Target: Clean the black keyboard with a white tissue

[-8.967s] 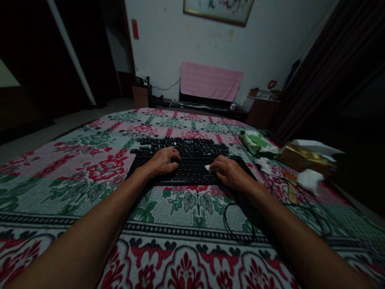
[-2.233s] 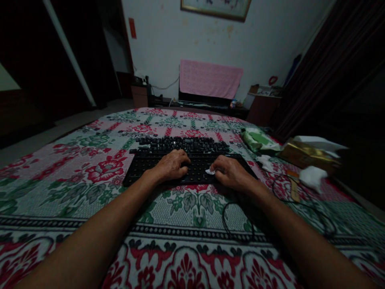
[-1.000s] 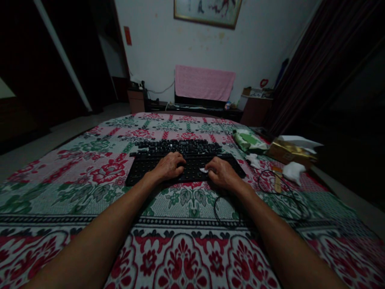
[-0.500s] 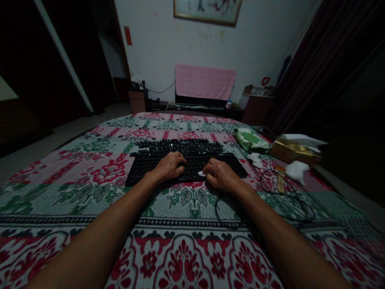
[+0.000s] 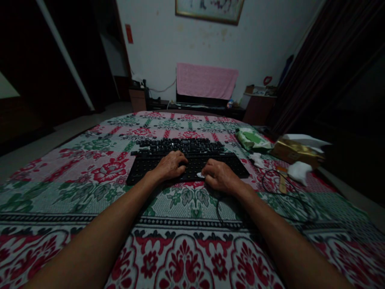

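Observation:
A black keyboard lies across a flowered bedspread. Just behind it sits a row of loose black keycaps. My left hand rests on the keyboard's middle, fingers curled and pressing down on it. My right hand is at the keyboard's near edge, right of centre. Its fingers are pinched on a small white wipe that touches the keyboard. The keyboard's black cable loops over the bedspread to the right.
On the right of the bed lie a green wipes pack, a crumpled white wipe, a gold box and a white tissue wad. A pink cloth covers a low unit at the far wall.
My right hand with the wipe has slid left along the keyboard's near edge, from right of centre toward the middle. My left hand stays pressed on the keyboard.

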A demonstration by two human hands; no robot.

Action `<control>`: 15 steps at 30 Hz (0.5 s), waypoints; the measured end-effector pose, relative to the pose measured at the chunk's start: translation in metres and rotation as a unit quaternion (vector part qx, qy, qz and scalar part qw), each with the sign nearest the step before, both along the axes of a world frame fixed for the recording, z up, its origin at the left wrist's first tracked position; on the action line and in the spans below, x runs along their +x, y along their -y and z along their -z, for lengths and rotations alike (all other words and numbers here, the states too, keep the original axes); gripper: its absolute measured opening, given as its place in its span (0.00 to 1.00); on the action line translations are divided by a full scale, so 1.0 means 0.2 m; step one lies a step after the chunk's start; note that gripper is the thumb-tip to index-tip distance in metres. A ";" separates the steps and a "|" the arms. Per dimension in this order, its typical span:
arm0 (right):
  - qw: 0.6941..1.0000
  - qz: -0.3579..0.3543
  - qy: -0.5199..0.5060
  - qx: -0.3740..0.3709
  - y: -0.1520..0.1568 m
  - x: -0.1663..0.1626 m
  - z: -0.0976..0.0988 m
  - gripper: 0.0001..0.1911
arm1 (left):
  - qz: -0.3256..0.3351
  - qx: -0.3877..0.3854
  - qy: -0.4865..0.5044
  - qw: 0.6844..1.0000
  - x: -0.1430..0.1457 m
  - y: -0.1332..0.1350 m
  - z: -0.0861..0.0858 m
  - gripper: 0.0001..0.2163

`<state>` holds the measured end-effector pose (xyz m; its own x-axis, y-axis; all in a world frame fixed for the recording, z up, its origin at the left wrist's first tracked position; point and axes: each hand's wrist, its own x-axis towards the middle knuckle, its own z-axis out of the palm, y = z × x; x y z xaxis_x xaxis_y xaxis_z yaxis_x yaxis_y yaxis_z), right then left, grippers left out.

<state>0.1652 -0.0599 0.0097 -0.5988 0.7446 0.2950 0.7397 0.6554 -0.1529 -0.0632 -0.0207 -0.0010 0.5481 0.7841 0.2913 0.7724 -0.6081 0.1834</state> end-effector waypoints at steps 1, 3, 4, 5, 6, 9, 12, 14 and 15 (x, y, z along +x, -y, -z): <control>1.000 0.011 0.003 -0.001 0.00 0.00 0.00 0.10 | 0.001 0.001 -0.001 1.000 0.00 0.00 0.00 0.13; 1.000 0.020 0.000 0.001 0.00 0.01 0.00 0.10 | 0.004 0.003 -0.002 1.000 0.00 0.00 0.00 0.13; 1.000 0.016 -0.008 0.003 0.00 0.01 0.00 0.10 | 0.004 0.003 -0.003 1.000 0.00 0.00 0.00 0.13; 1.000 0.006 -0.018 0.006 0.00 0.01 0.00 0.10 | 0.005 0.004 -0.003 1.000 0.00 0.00 0.00 0.13; 1.000 -0.008 -0.028 0.008 0.00 0.00 0.01 0.11 | 0.004 0.003 -0.002 1.000 0.00 0.00 0.00 0.13; 0.998 -0.044 -0.035 0.008 0.01 -0.02 0.01 0.12 | 0.003 0.001 0.003 1.000 0.00 0.00 0.00 0.12; 0.999 -0.038 -0.019 0.004 0.02 -0.04 0.00 0.11 | 0.000 0.000 0.005 1.000 0.00 0.00 0.00 0.13; 1.000 -0.019 -0.006 0.005 0.02 -0.02 0.00 0.10 | 0.001 0.000 0.001 1.000 0.00 0.00 0.00 0.13; 1.000 -0.007 0.000 0.007 0.01 -0.01 -0.01 0.09 | 0.002 0.001 -0.002 1.000 0.00 0.00 0.00 0.13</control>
<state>0.1628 -0.0626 0.0110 -0.6097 0.7313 0.3057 0.7297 0.6685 -0.1439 -0.0634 -0.0207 -0.0009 0.5527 0.7811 0.2906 0.7702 -0.6119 0.1799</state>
